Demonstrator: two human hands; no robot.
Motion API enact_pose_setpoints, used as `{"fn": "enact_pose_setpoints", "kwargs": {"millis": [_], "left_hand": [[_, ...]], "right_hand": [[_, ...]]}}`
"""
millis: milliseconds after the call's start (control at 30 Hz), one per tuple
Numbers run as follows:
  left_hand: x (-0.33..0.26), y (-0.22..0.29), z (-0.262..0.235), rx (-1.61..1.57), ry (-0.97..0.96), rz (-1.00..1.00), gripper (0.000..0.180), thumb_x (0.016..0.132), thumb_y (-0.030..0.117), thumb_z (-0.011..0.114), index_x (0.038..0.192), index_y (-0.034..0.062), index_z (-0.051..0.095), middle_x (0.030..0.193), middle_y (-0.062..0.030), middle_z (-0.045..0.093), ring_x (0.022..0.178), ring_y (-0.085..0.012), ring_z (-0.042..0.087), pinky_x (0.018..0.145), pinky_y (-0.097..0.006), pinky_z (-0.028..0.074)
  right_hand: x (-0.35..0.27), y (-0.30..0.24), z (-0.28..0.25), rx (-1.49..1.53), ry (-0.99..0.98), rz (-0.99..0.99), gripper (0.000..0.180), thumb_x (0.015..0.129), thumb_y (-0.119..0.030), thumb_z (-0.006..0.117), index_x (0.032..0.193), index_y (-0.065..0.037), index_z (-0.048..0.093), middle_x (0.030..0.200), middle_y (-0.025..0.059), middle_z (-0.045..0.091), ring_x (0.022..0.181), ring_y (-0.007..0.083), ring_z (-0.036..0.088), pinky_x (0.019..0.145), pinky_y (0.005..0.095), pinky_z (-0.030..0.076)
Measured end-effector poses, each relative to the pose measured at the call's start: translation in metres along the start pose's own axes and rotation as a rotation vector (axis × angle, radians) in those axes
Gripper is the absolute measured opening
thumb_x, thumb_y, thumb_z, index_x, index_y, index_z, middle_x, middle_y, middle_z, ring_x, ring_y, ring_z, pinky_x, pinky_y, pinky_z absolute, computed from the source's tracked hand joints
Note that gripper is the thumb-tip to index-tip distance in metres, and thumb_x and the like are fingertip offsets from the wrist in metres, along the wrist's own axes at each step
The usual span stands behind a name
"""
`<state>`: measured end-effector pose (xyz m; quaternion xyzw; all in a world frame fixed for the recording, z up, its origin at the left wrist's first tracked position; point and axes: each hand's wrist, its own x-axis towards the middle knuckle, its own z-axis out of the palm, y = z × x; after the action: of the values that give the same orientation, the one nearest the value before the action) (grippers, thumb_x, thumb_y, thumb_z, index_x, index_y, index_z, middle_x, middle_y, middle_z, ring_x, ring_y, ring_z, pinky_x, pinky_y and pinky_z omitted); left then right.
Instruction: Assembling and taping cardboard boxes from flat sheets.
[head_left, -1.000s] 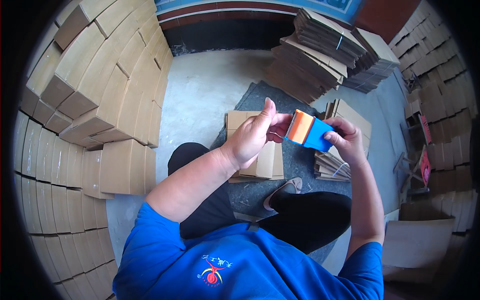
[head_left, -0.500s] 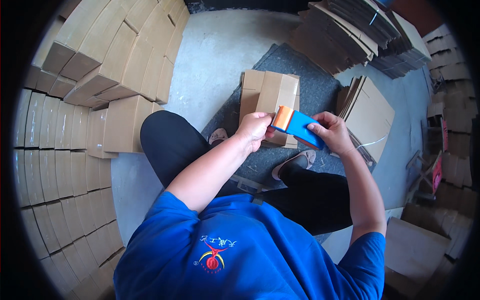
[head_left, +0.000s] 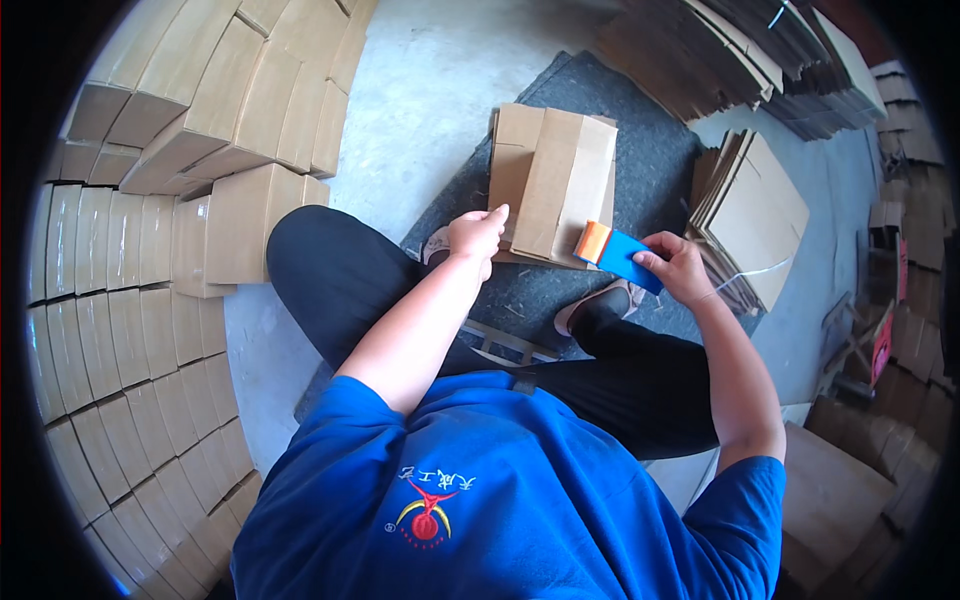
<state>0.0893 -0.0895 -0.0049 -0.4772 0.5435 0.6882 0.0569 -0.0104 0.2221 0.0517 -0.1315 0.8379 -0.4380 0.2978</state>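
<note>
Left hand (head_left: 476, 235) now off blue-and-orange handheld tape dispenser (head_left: 617, 255), fingers (head_left: 497, 213) loosely curled, tips resting on near-left edge of folded brown cardboard box (head_left: 552, 185); holding nothing. 1 second ago both hands held dispenser up together.

Right hand (head_left: 678, 268) grips dispenser alone, fingers wrapped around blue body, orange end touching box's near-right edge at 3 o'clock from left hand.

Box lies on dark grey felt mat (head_left: 655, 150) on floor, 12 o'clock from knees. Judgement: dispenser prepared, brought down to box, left hand steadying.

Flat carton stack (head_left: 755, 210) at 3 o'clock; folded boxes (head_left: 130, 250) piled at 9 o'clock.
</note>
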Motion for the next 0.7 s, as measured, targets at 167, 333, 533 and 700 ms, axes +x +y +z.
{"fn": "enact_pose_setpoints", "kwargs": {"millis": [167, 333, 533, 700], "left_hand": [[0.028, -0.042, 0.009, -0.175, 0.07, 0.088, 0.035, 0.088, 0.032, 0.074, 0.102, 0.0009, 0.068, 0.085, -0.0018, 0.066, 0.063, -0.0087, 0.049, 0.059, -0.022, 0.04], [0.01, -0.039, 0.023, 0.045, -0.017, -0.209, 0.063, 0.093, 0.057, 0.055, 0.143, 0.0228, 0.042, 0.129, -0.003, 0.055, 0.1, -0.0169, 0.051, 0.082, -0.04, 0.041], [0.027, -0.037, 0.016, 0.408, 0.36, 0.467, 0.04, 0.091, 0.018, 0.059, 0.126, -0.0003, 0.056, 0.135, -0.0205, 0.052, 0.13, -0.0327, 0.045, 0.108, -0.039, 0.036], [-0.048, 0.005, 0.039, 1.322, -0.285, 1.151, 0.088, 0.084, 0.046, 0.06, 0.151, 0.0029, 0.023, 0.158, -0.0161, 0.022, 0.149, -0.0284, 0.012, 0.121, -0.049, 0.005]], "right_hand": [[0.01, 0.011, 0.01, -0.059, -0.025, -0.063, 0.032, 0.083, -0.023, 0.078, 0.104, -0.001, 0.067, 0.086, 0.0072, 0.069, 0.08, 0.0129, 0.063, 0.076, 0.0297, 0.053], [0.003, 0.009, 0.003, -0.123, -0.02, -0.02, 0.032, 0.083, -0.023, 0.077, 0.104, -0.001, 0.067, 0.088, 0.0086, 0.07, 0.083, 0.0142, 0.065, 0.078, 0.0309, 0.053], [0.007, 0.004, 0.005, -0.196, -0.059, 0.004, 0.037, 0.084, -0.028, 0.076, 0.108, -0.001, 0.067, 0.094, 0.0143, 0.07, 0.086, 0.0215, 0.067, 0.082, 0.0344, 0.053], [0.005, -0.001, 0.0, -0.214, -0.061, 0.05, 0.04, 0.087, -0.035, 0.072, 0.11, -0.002, 0.067, 0.097, 0.0158, 0.07, 0.09, 0.0239, 0.068, 0.083, 0.0355, 0.053]]}}
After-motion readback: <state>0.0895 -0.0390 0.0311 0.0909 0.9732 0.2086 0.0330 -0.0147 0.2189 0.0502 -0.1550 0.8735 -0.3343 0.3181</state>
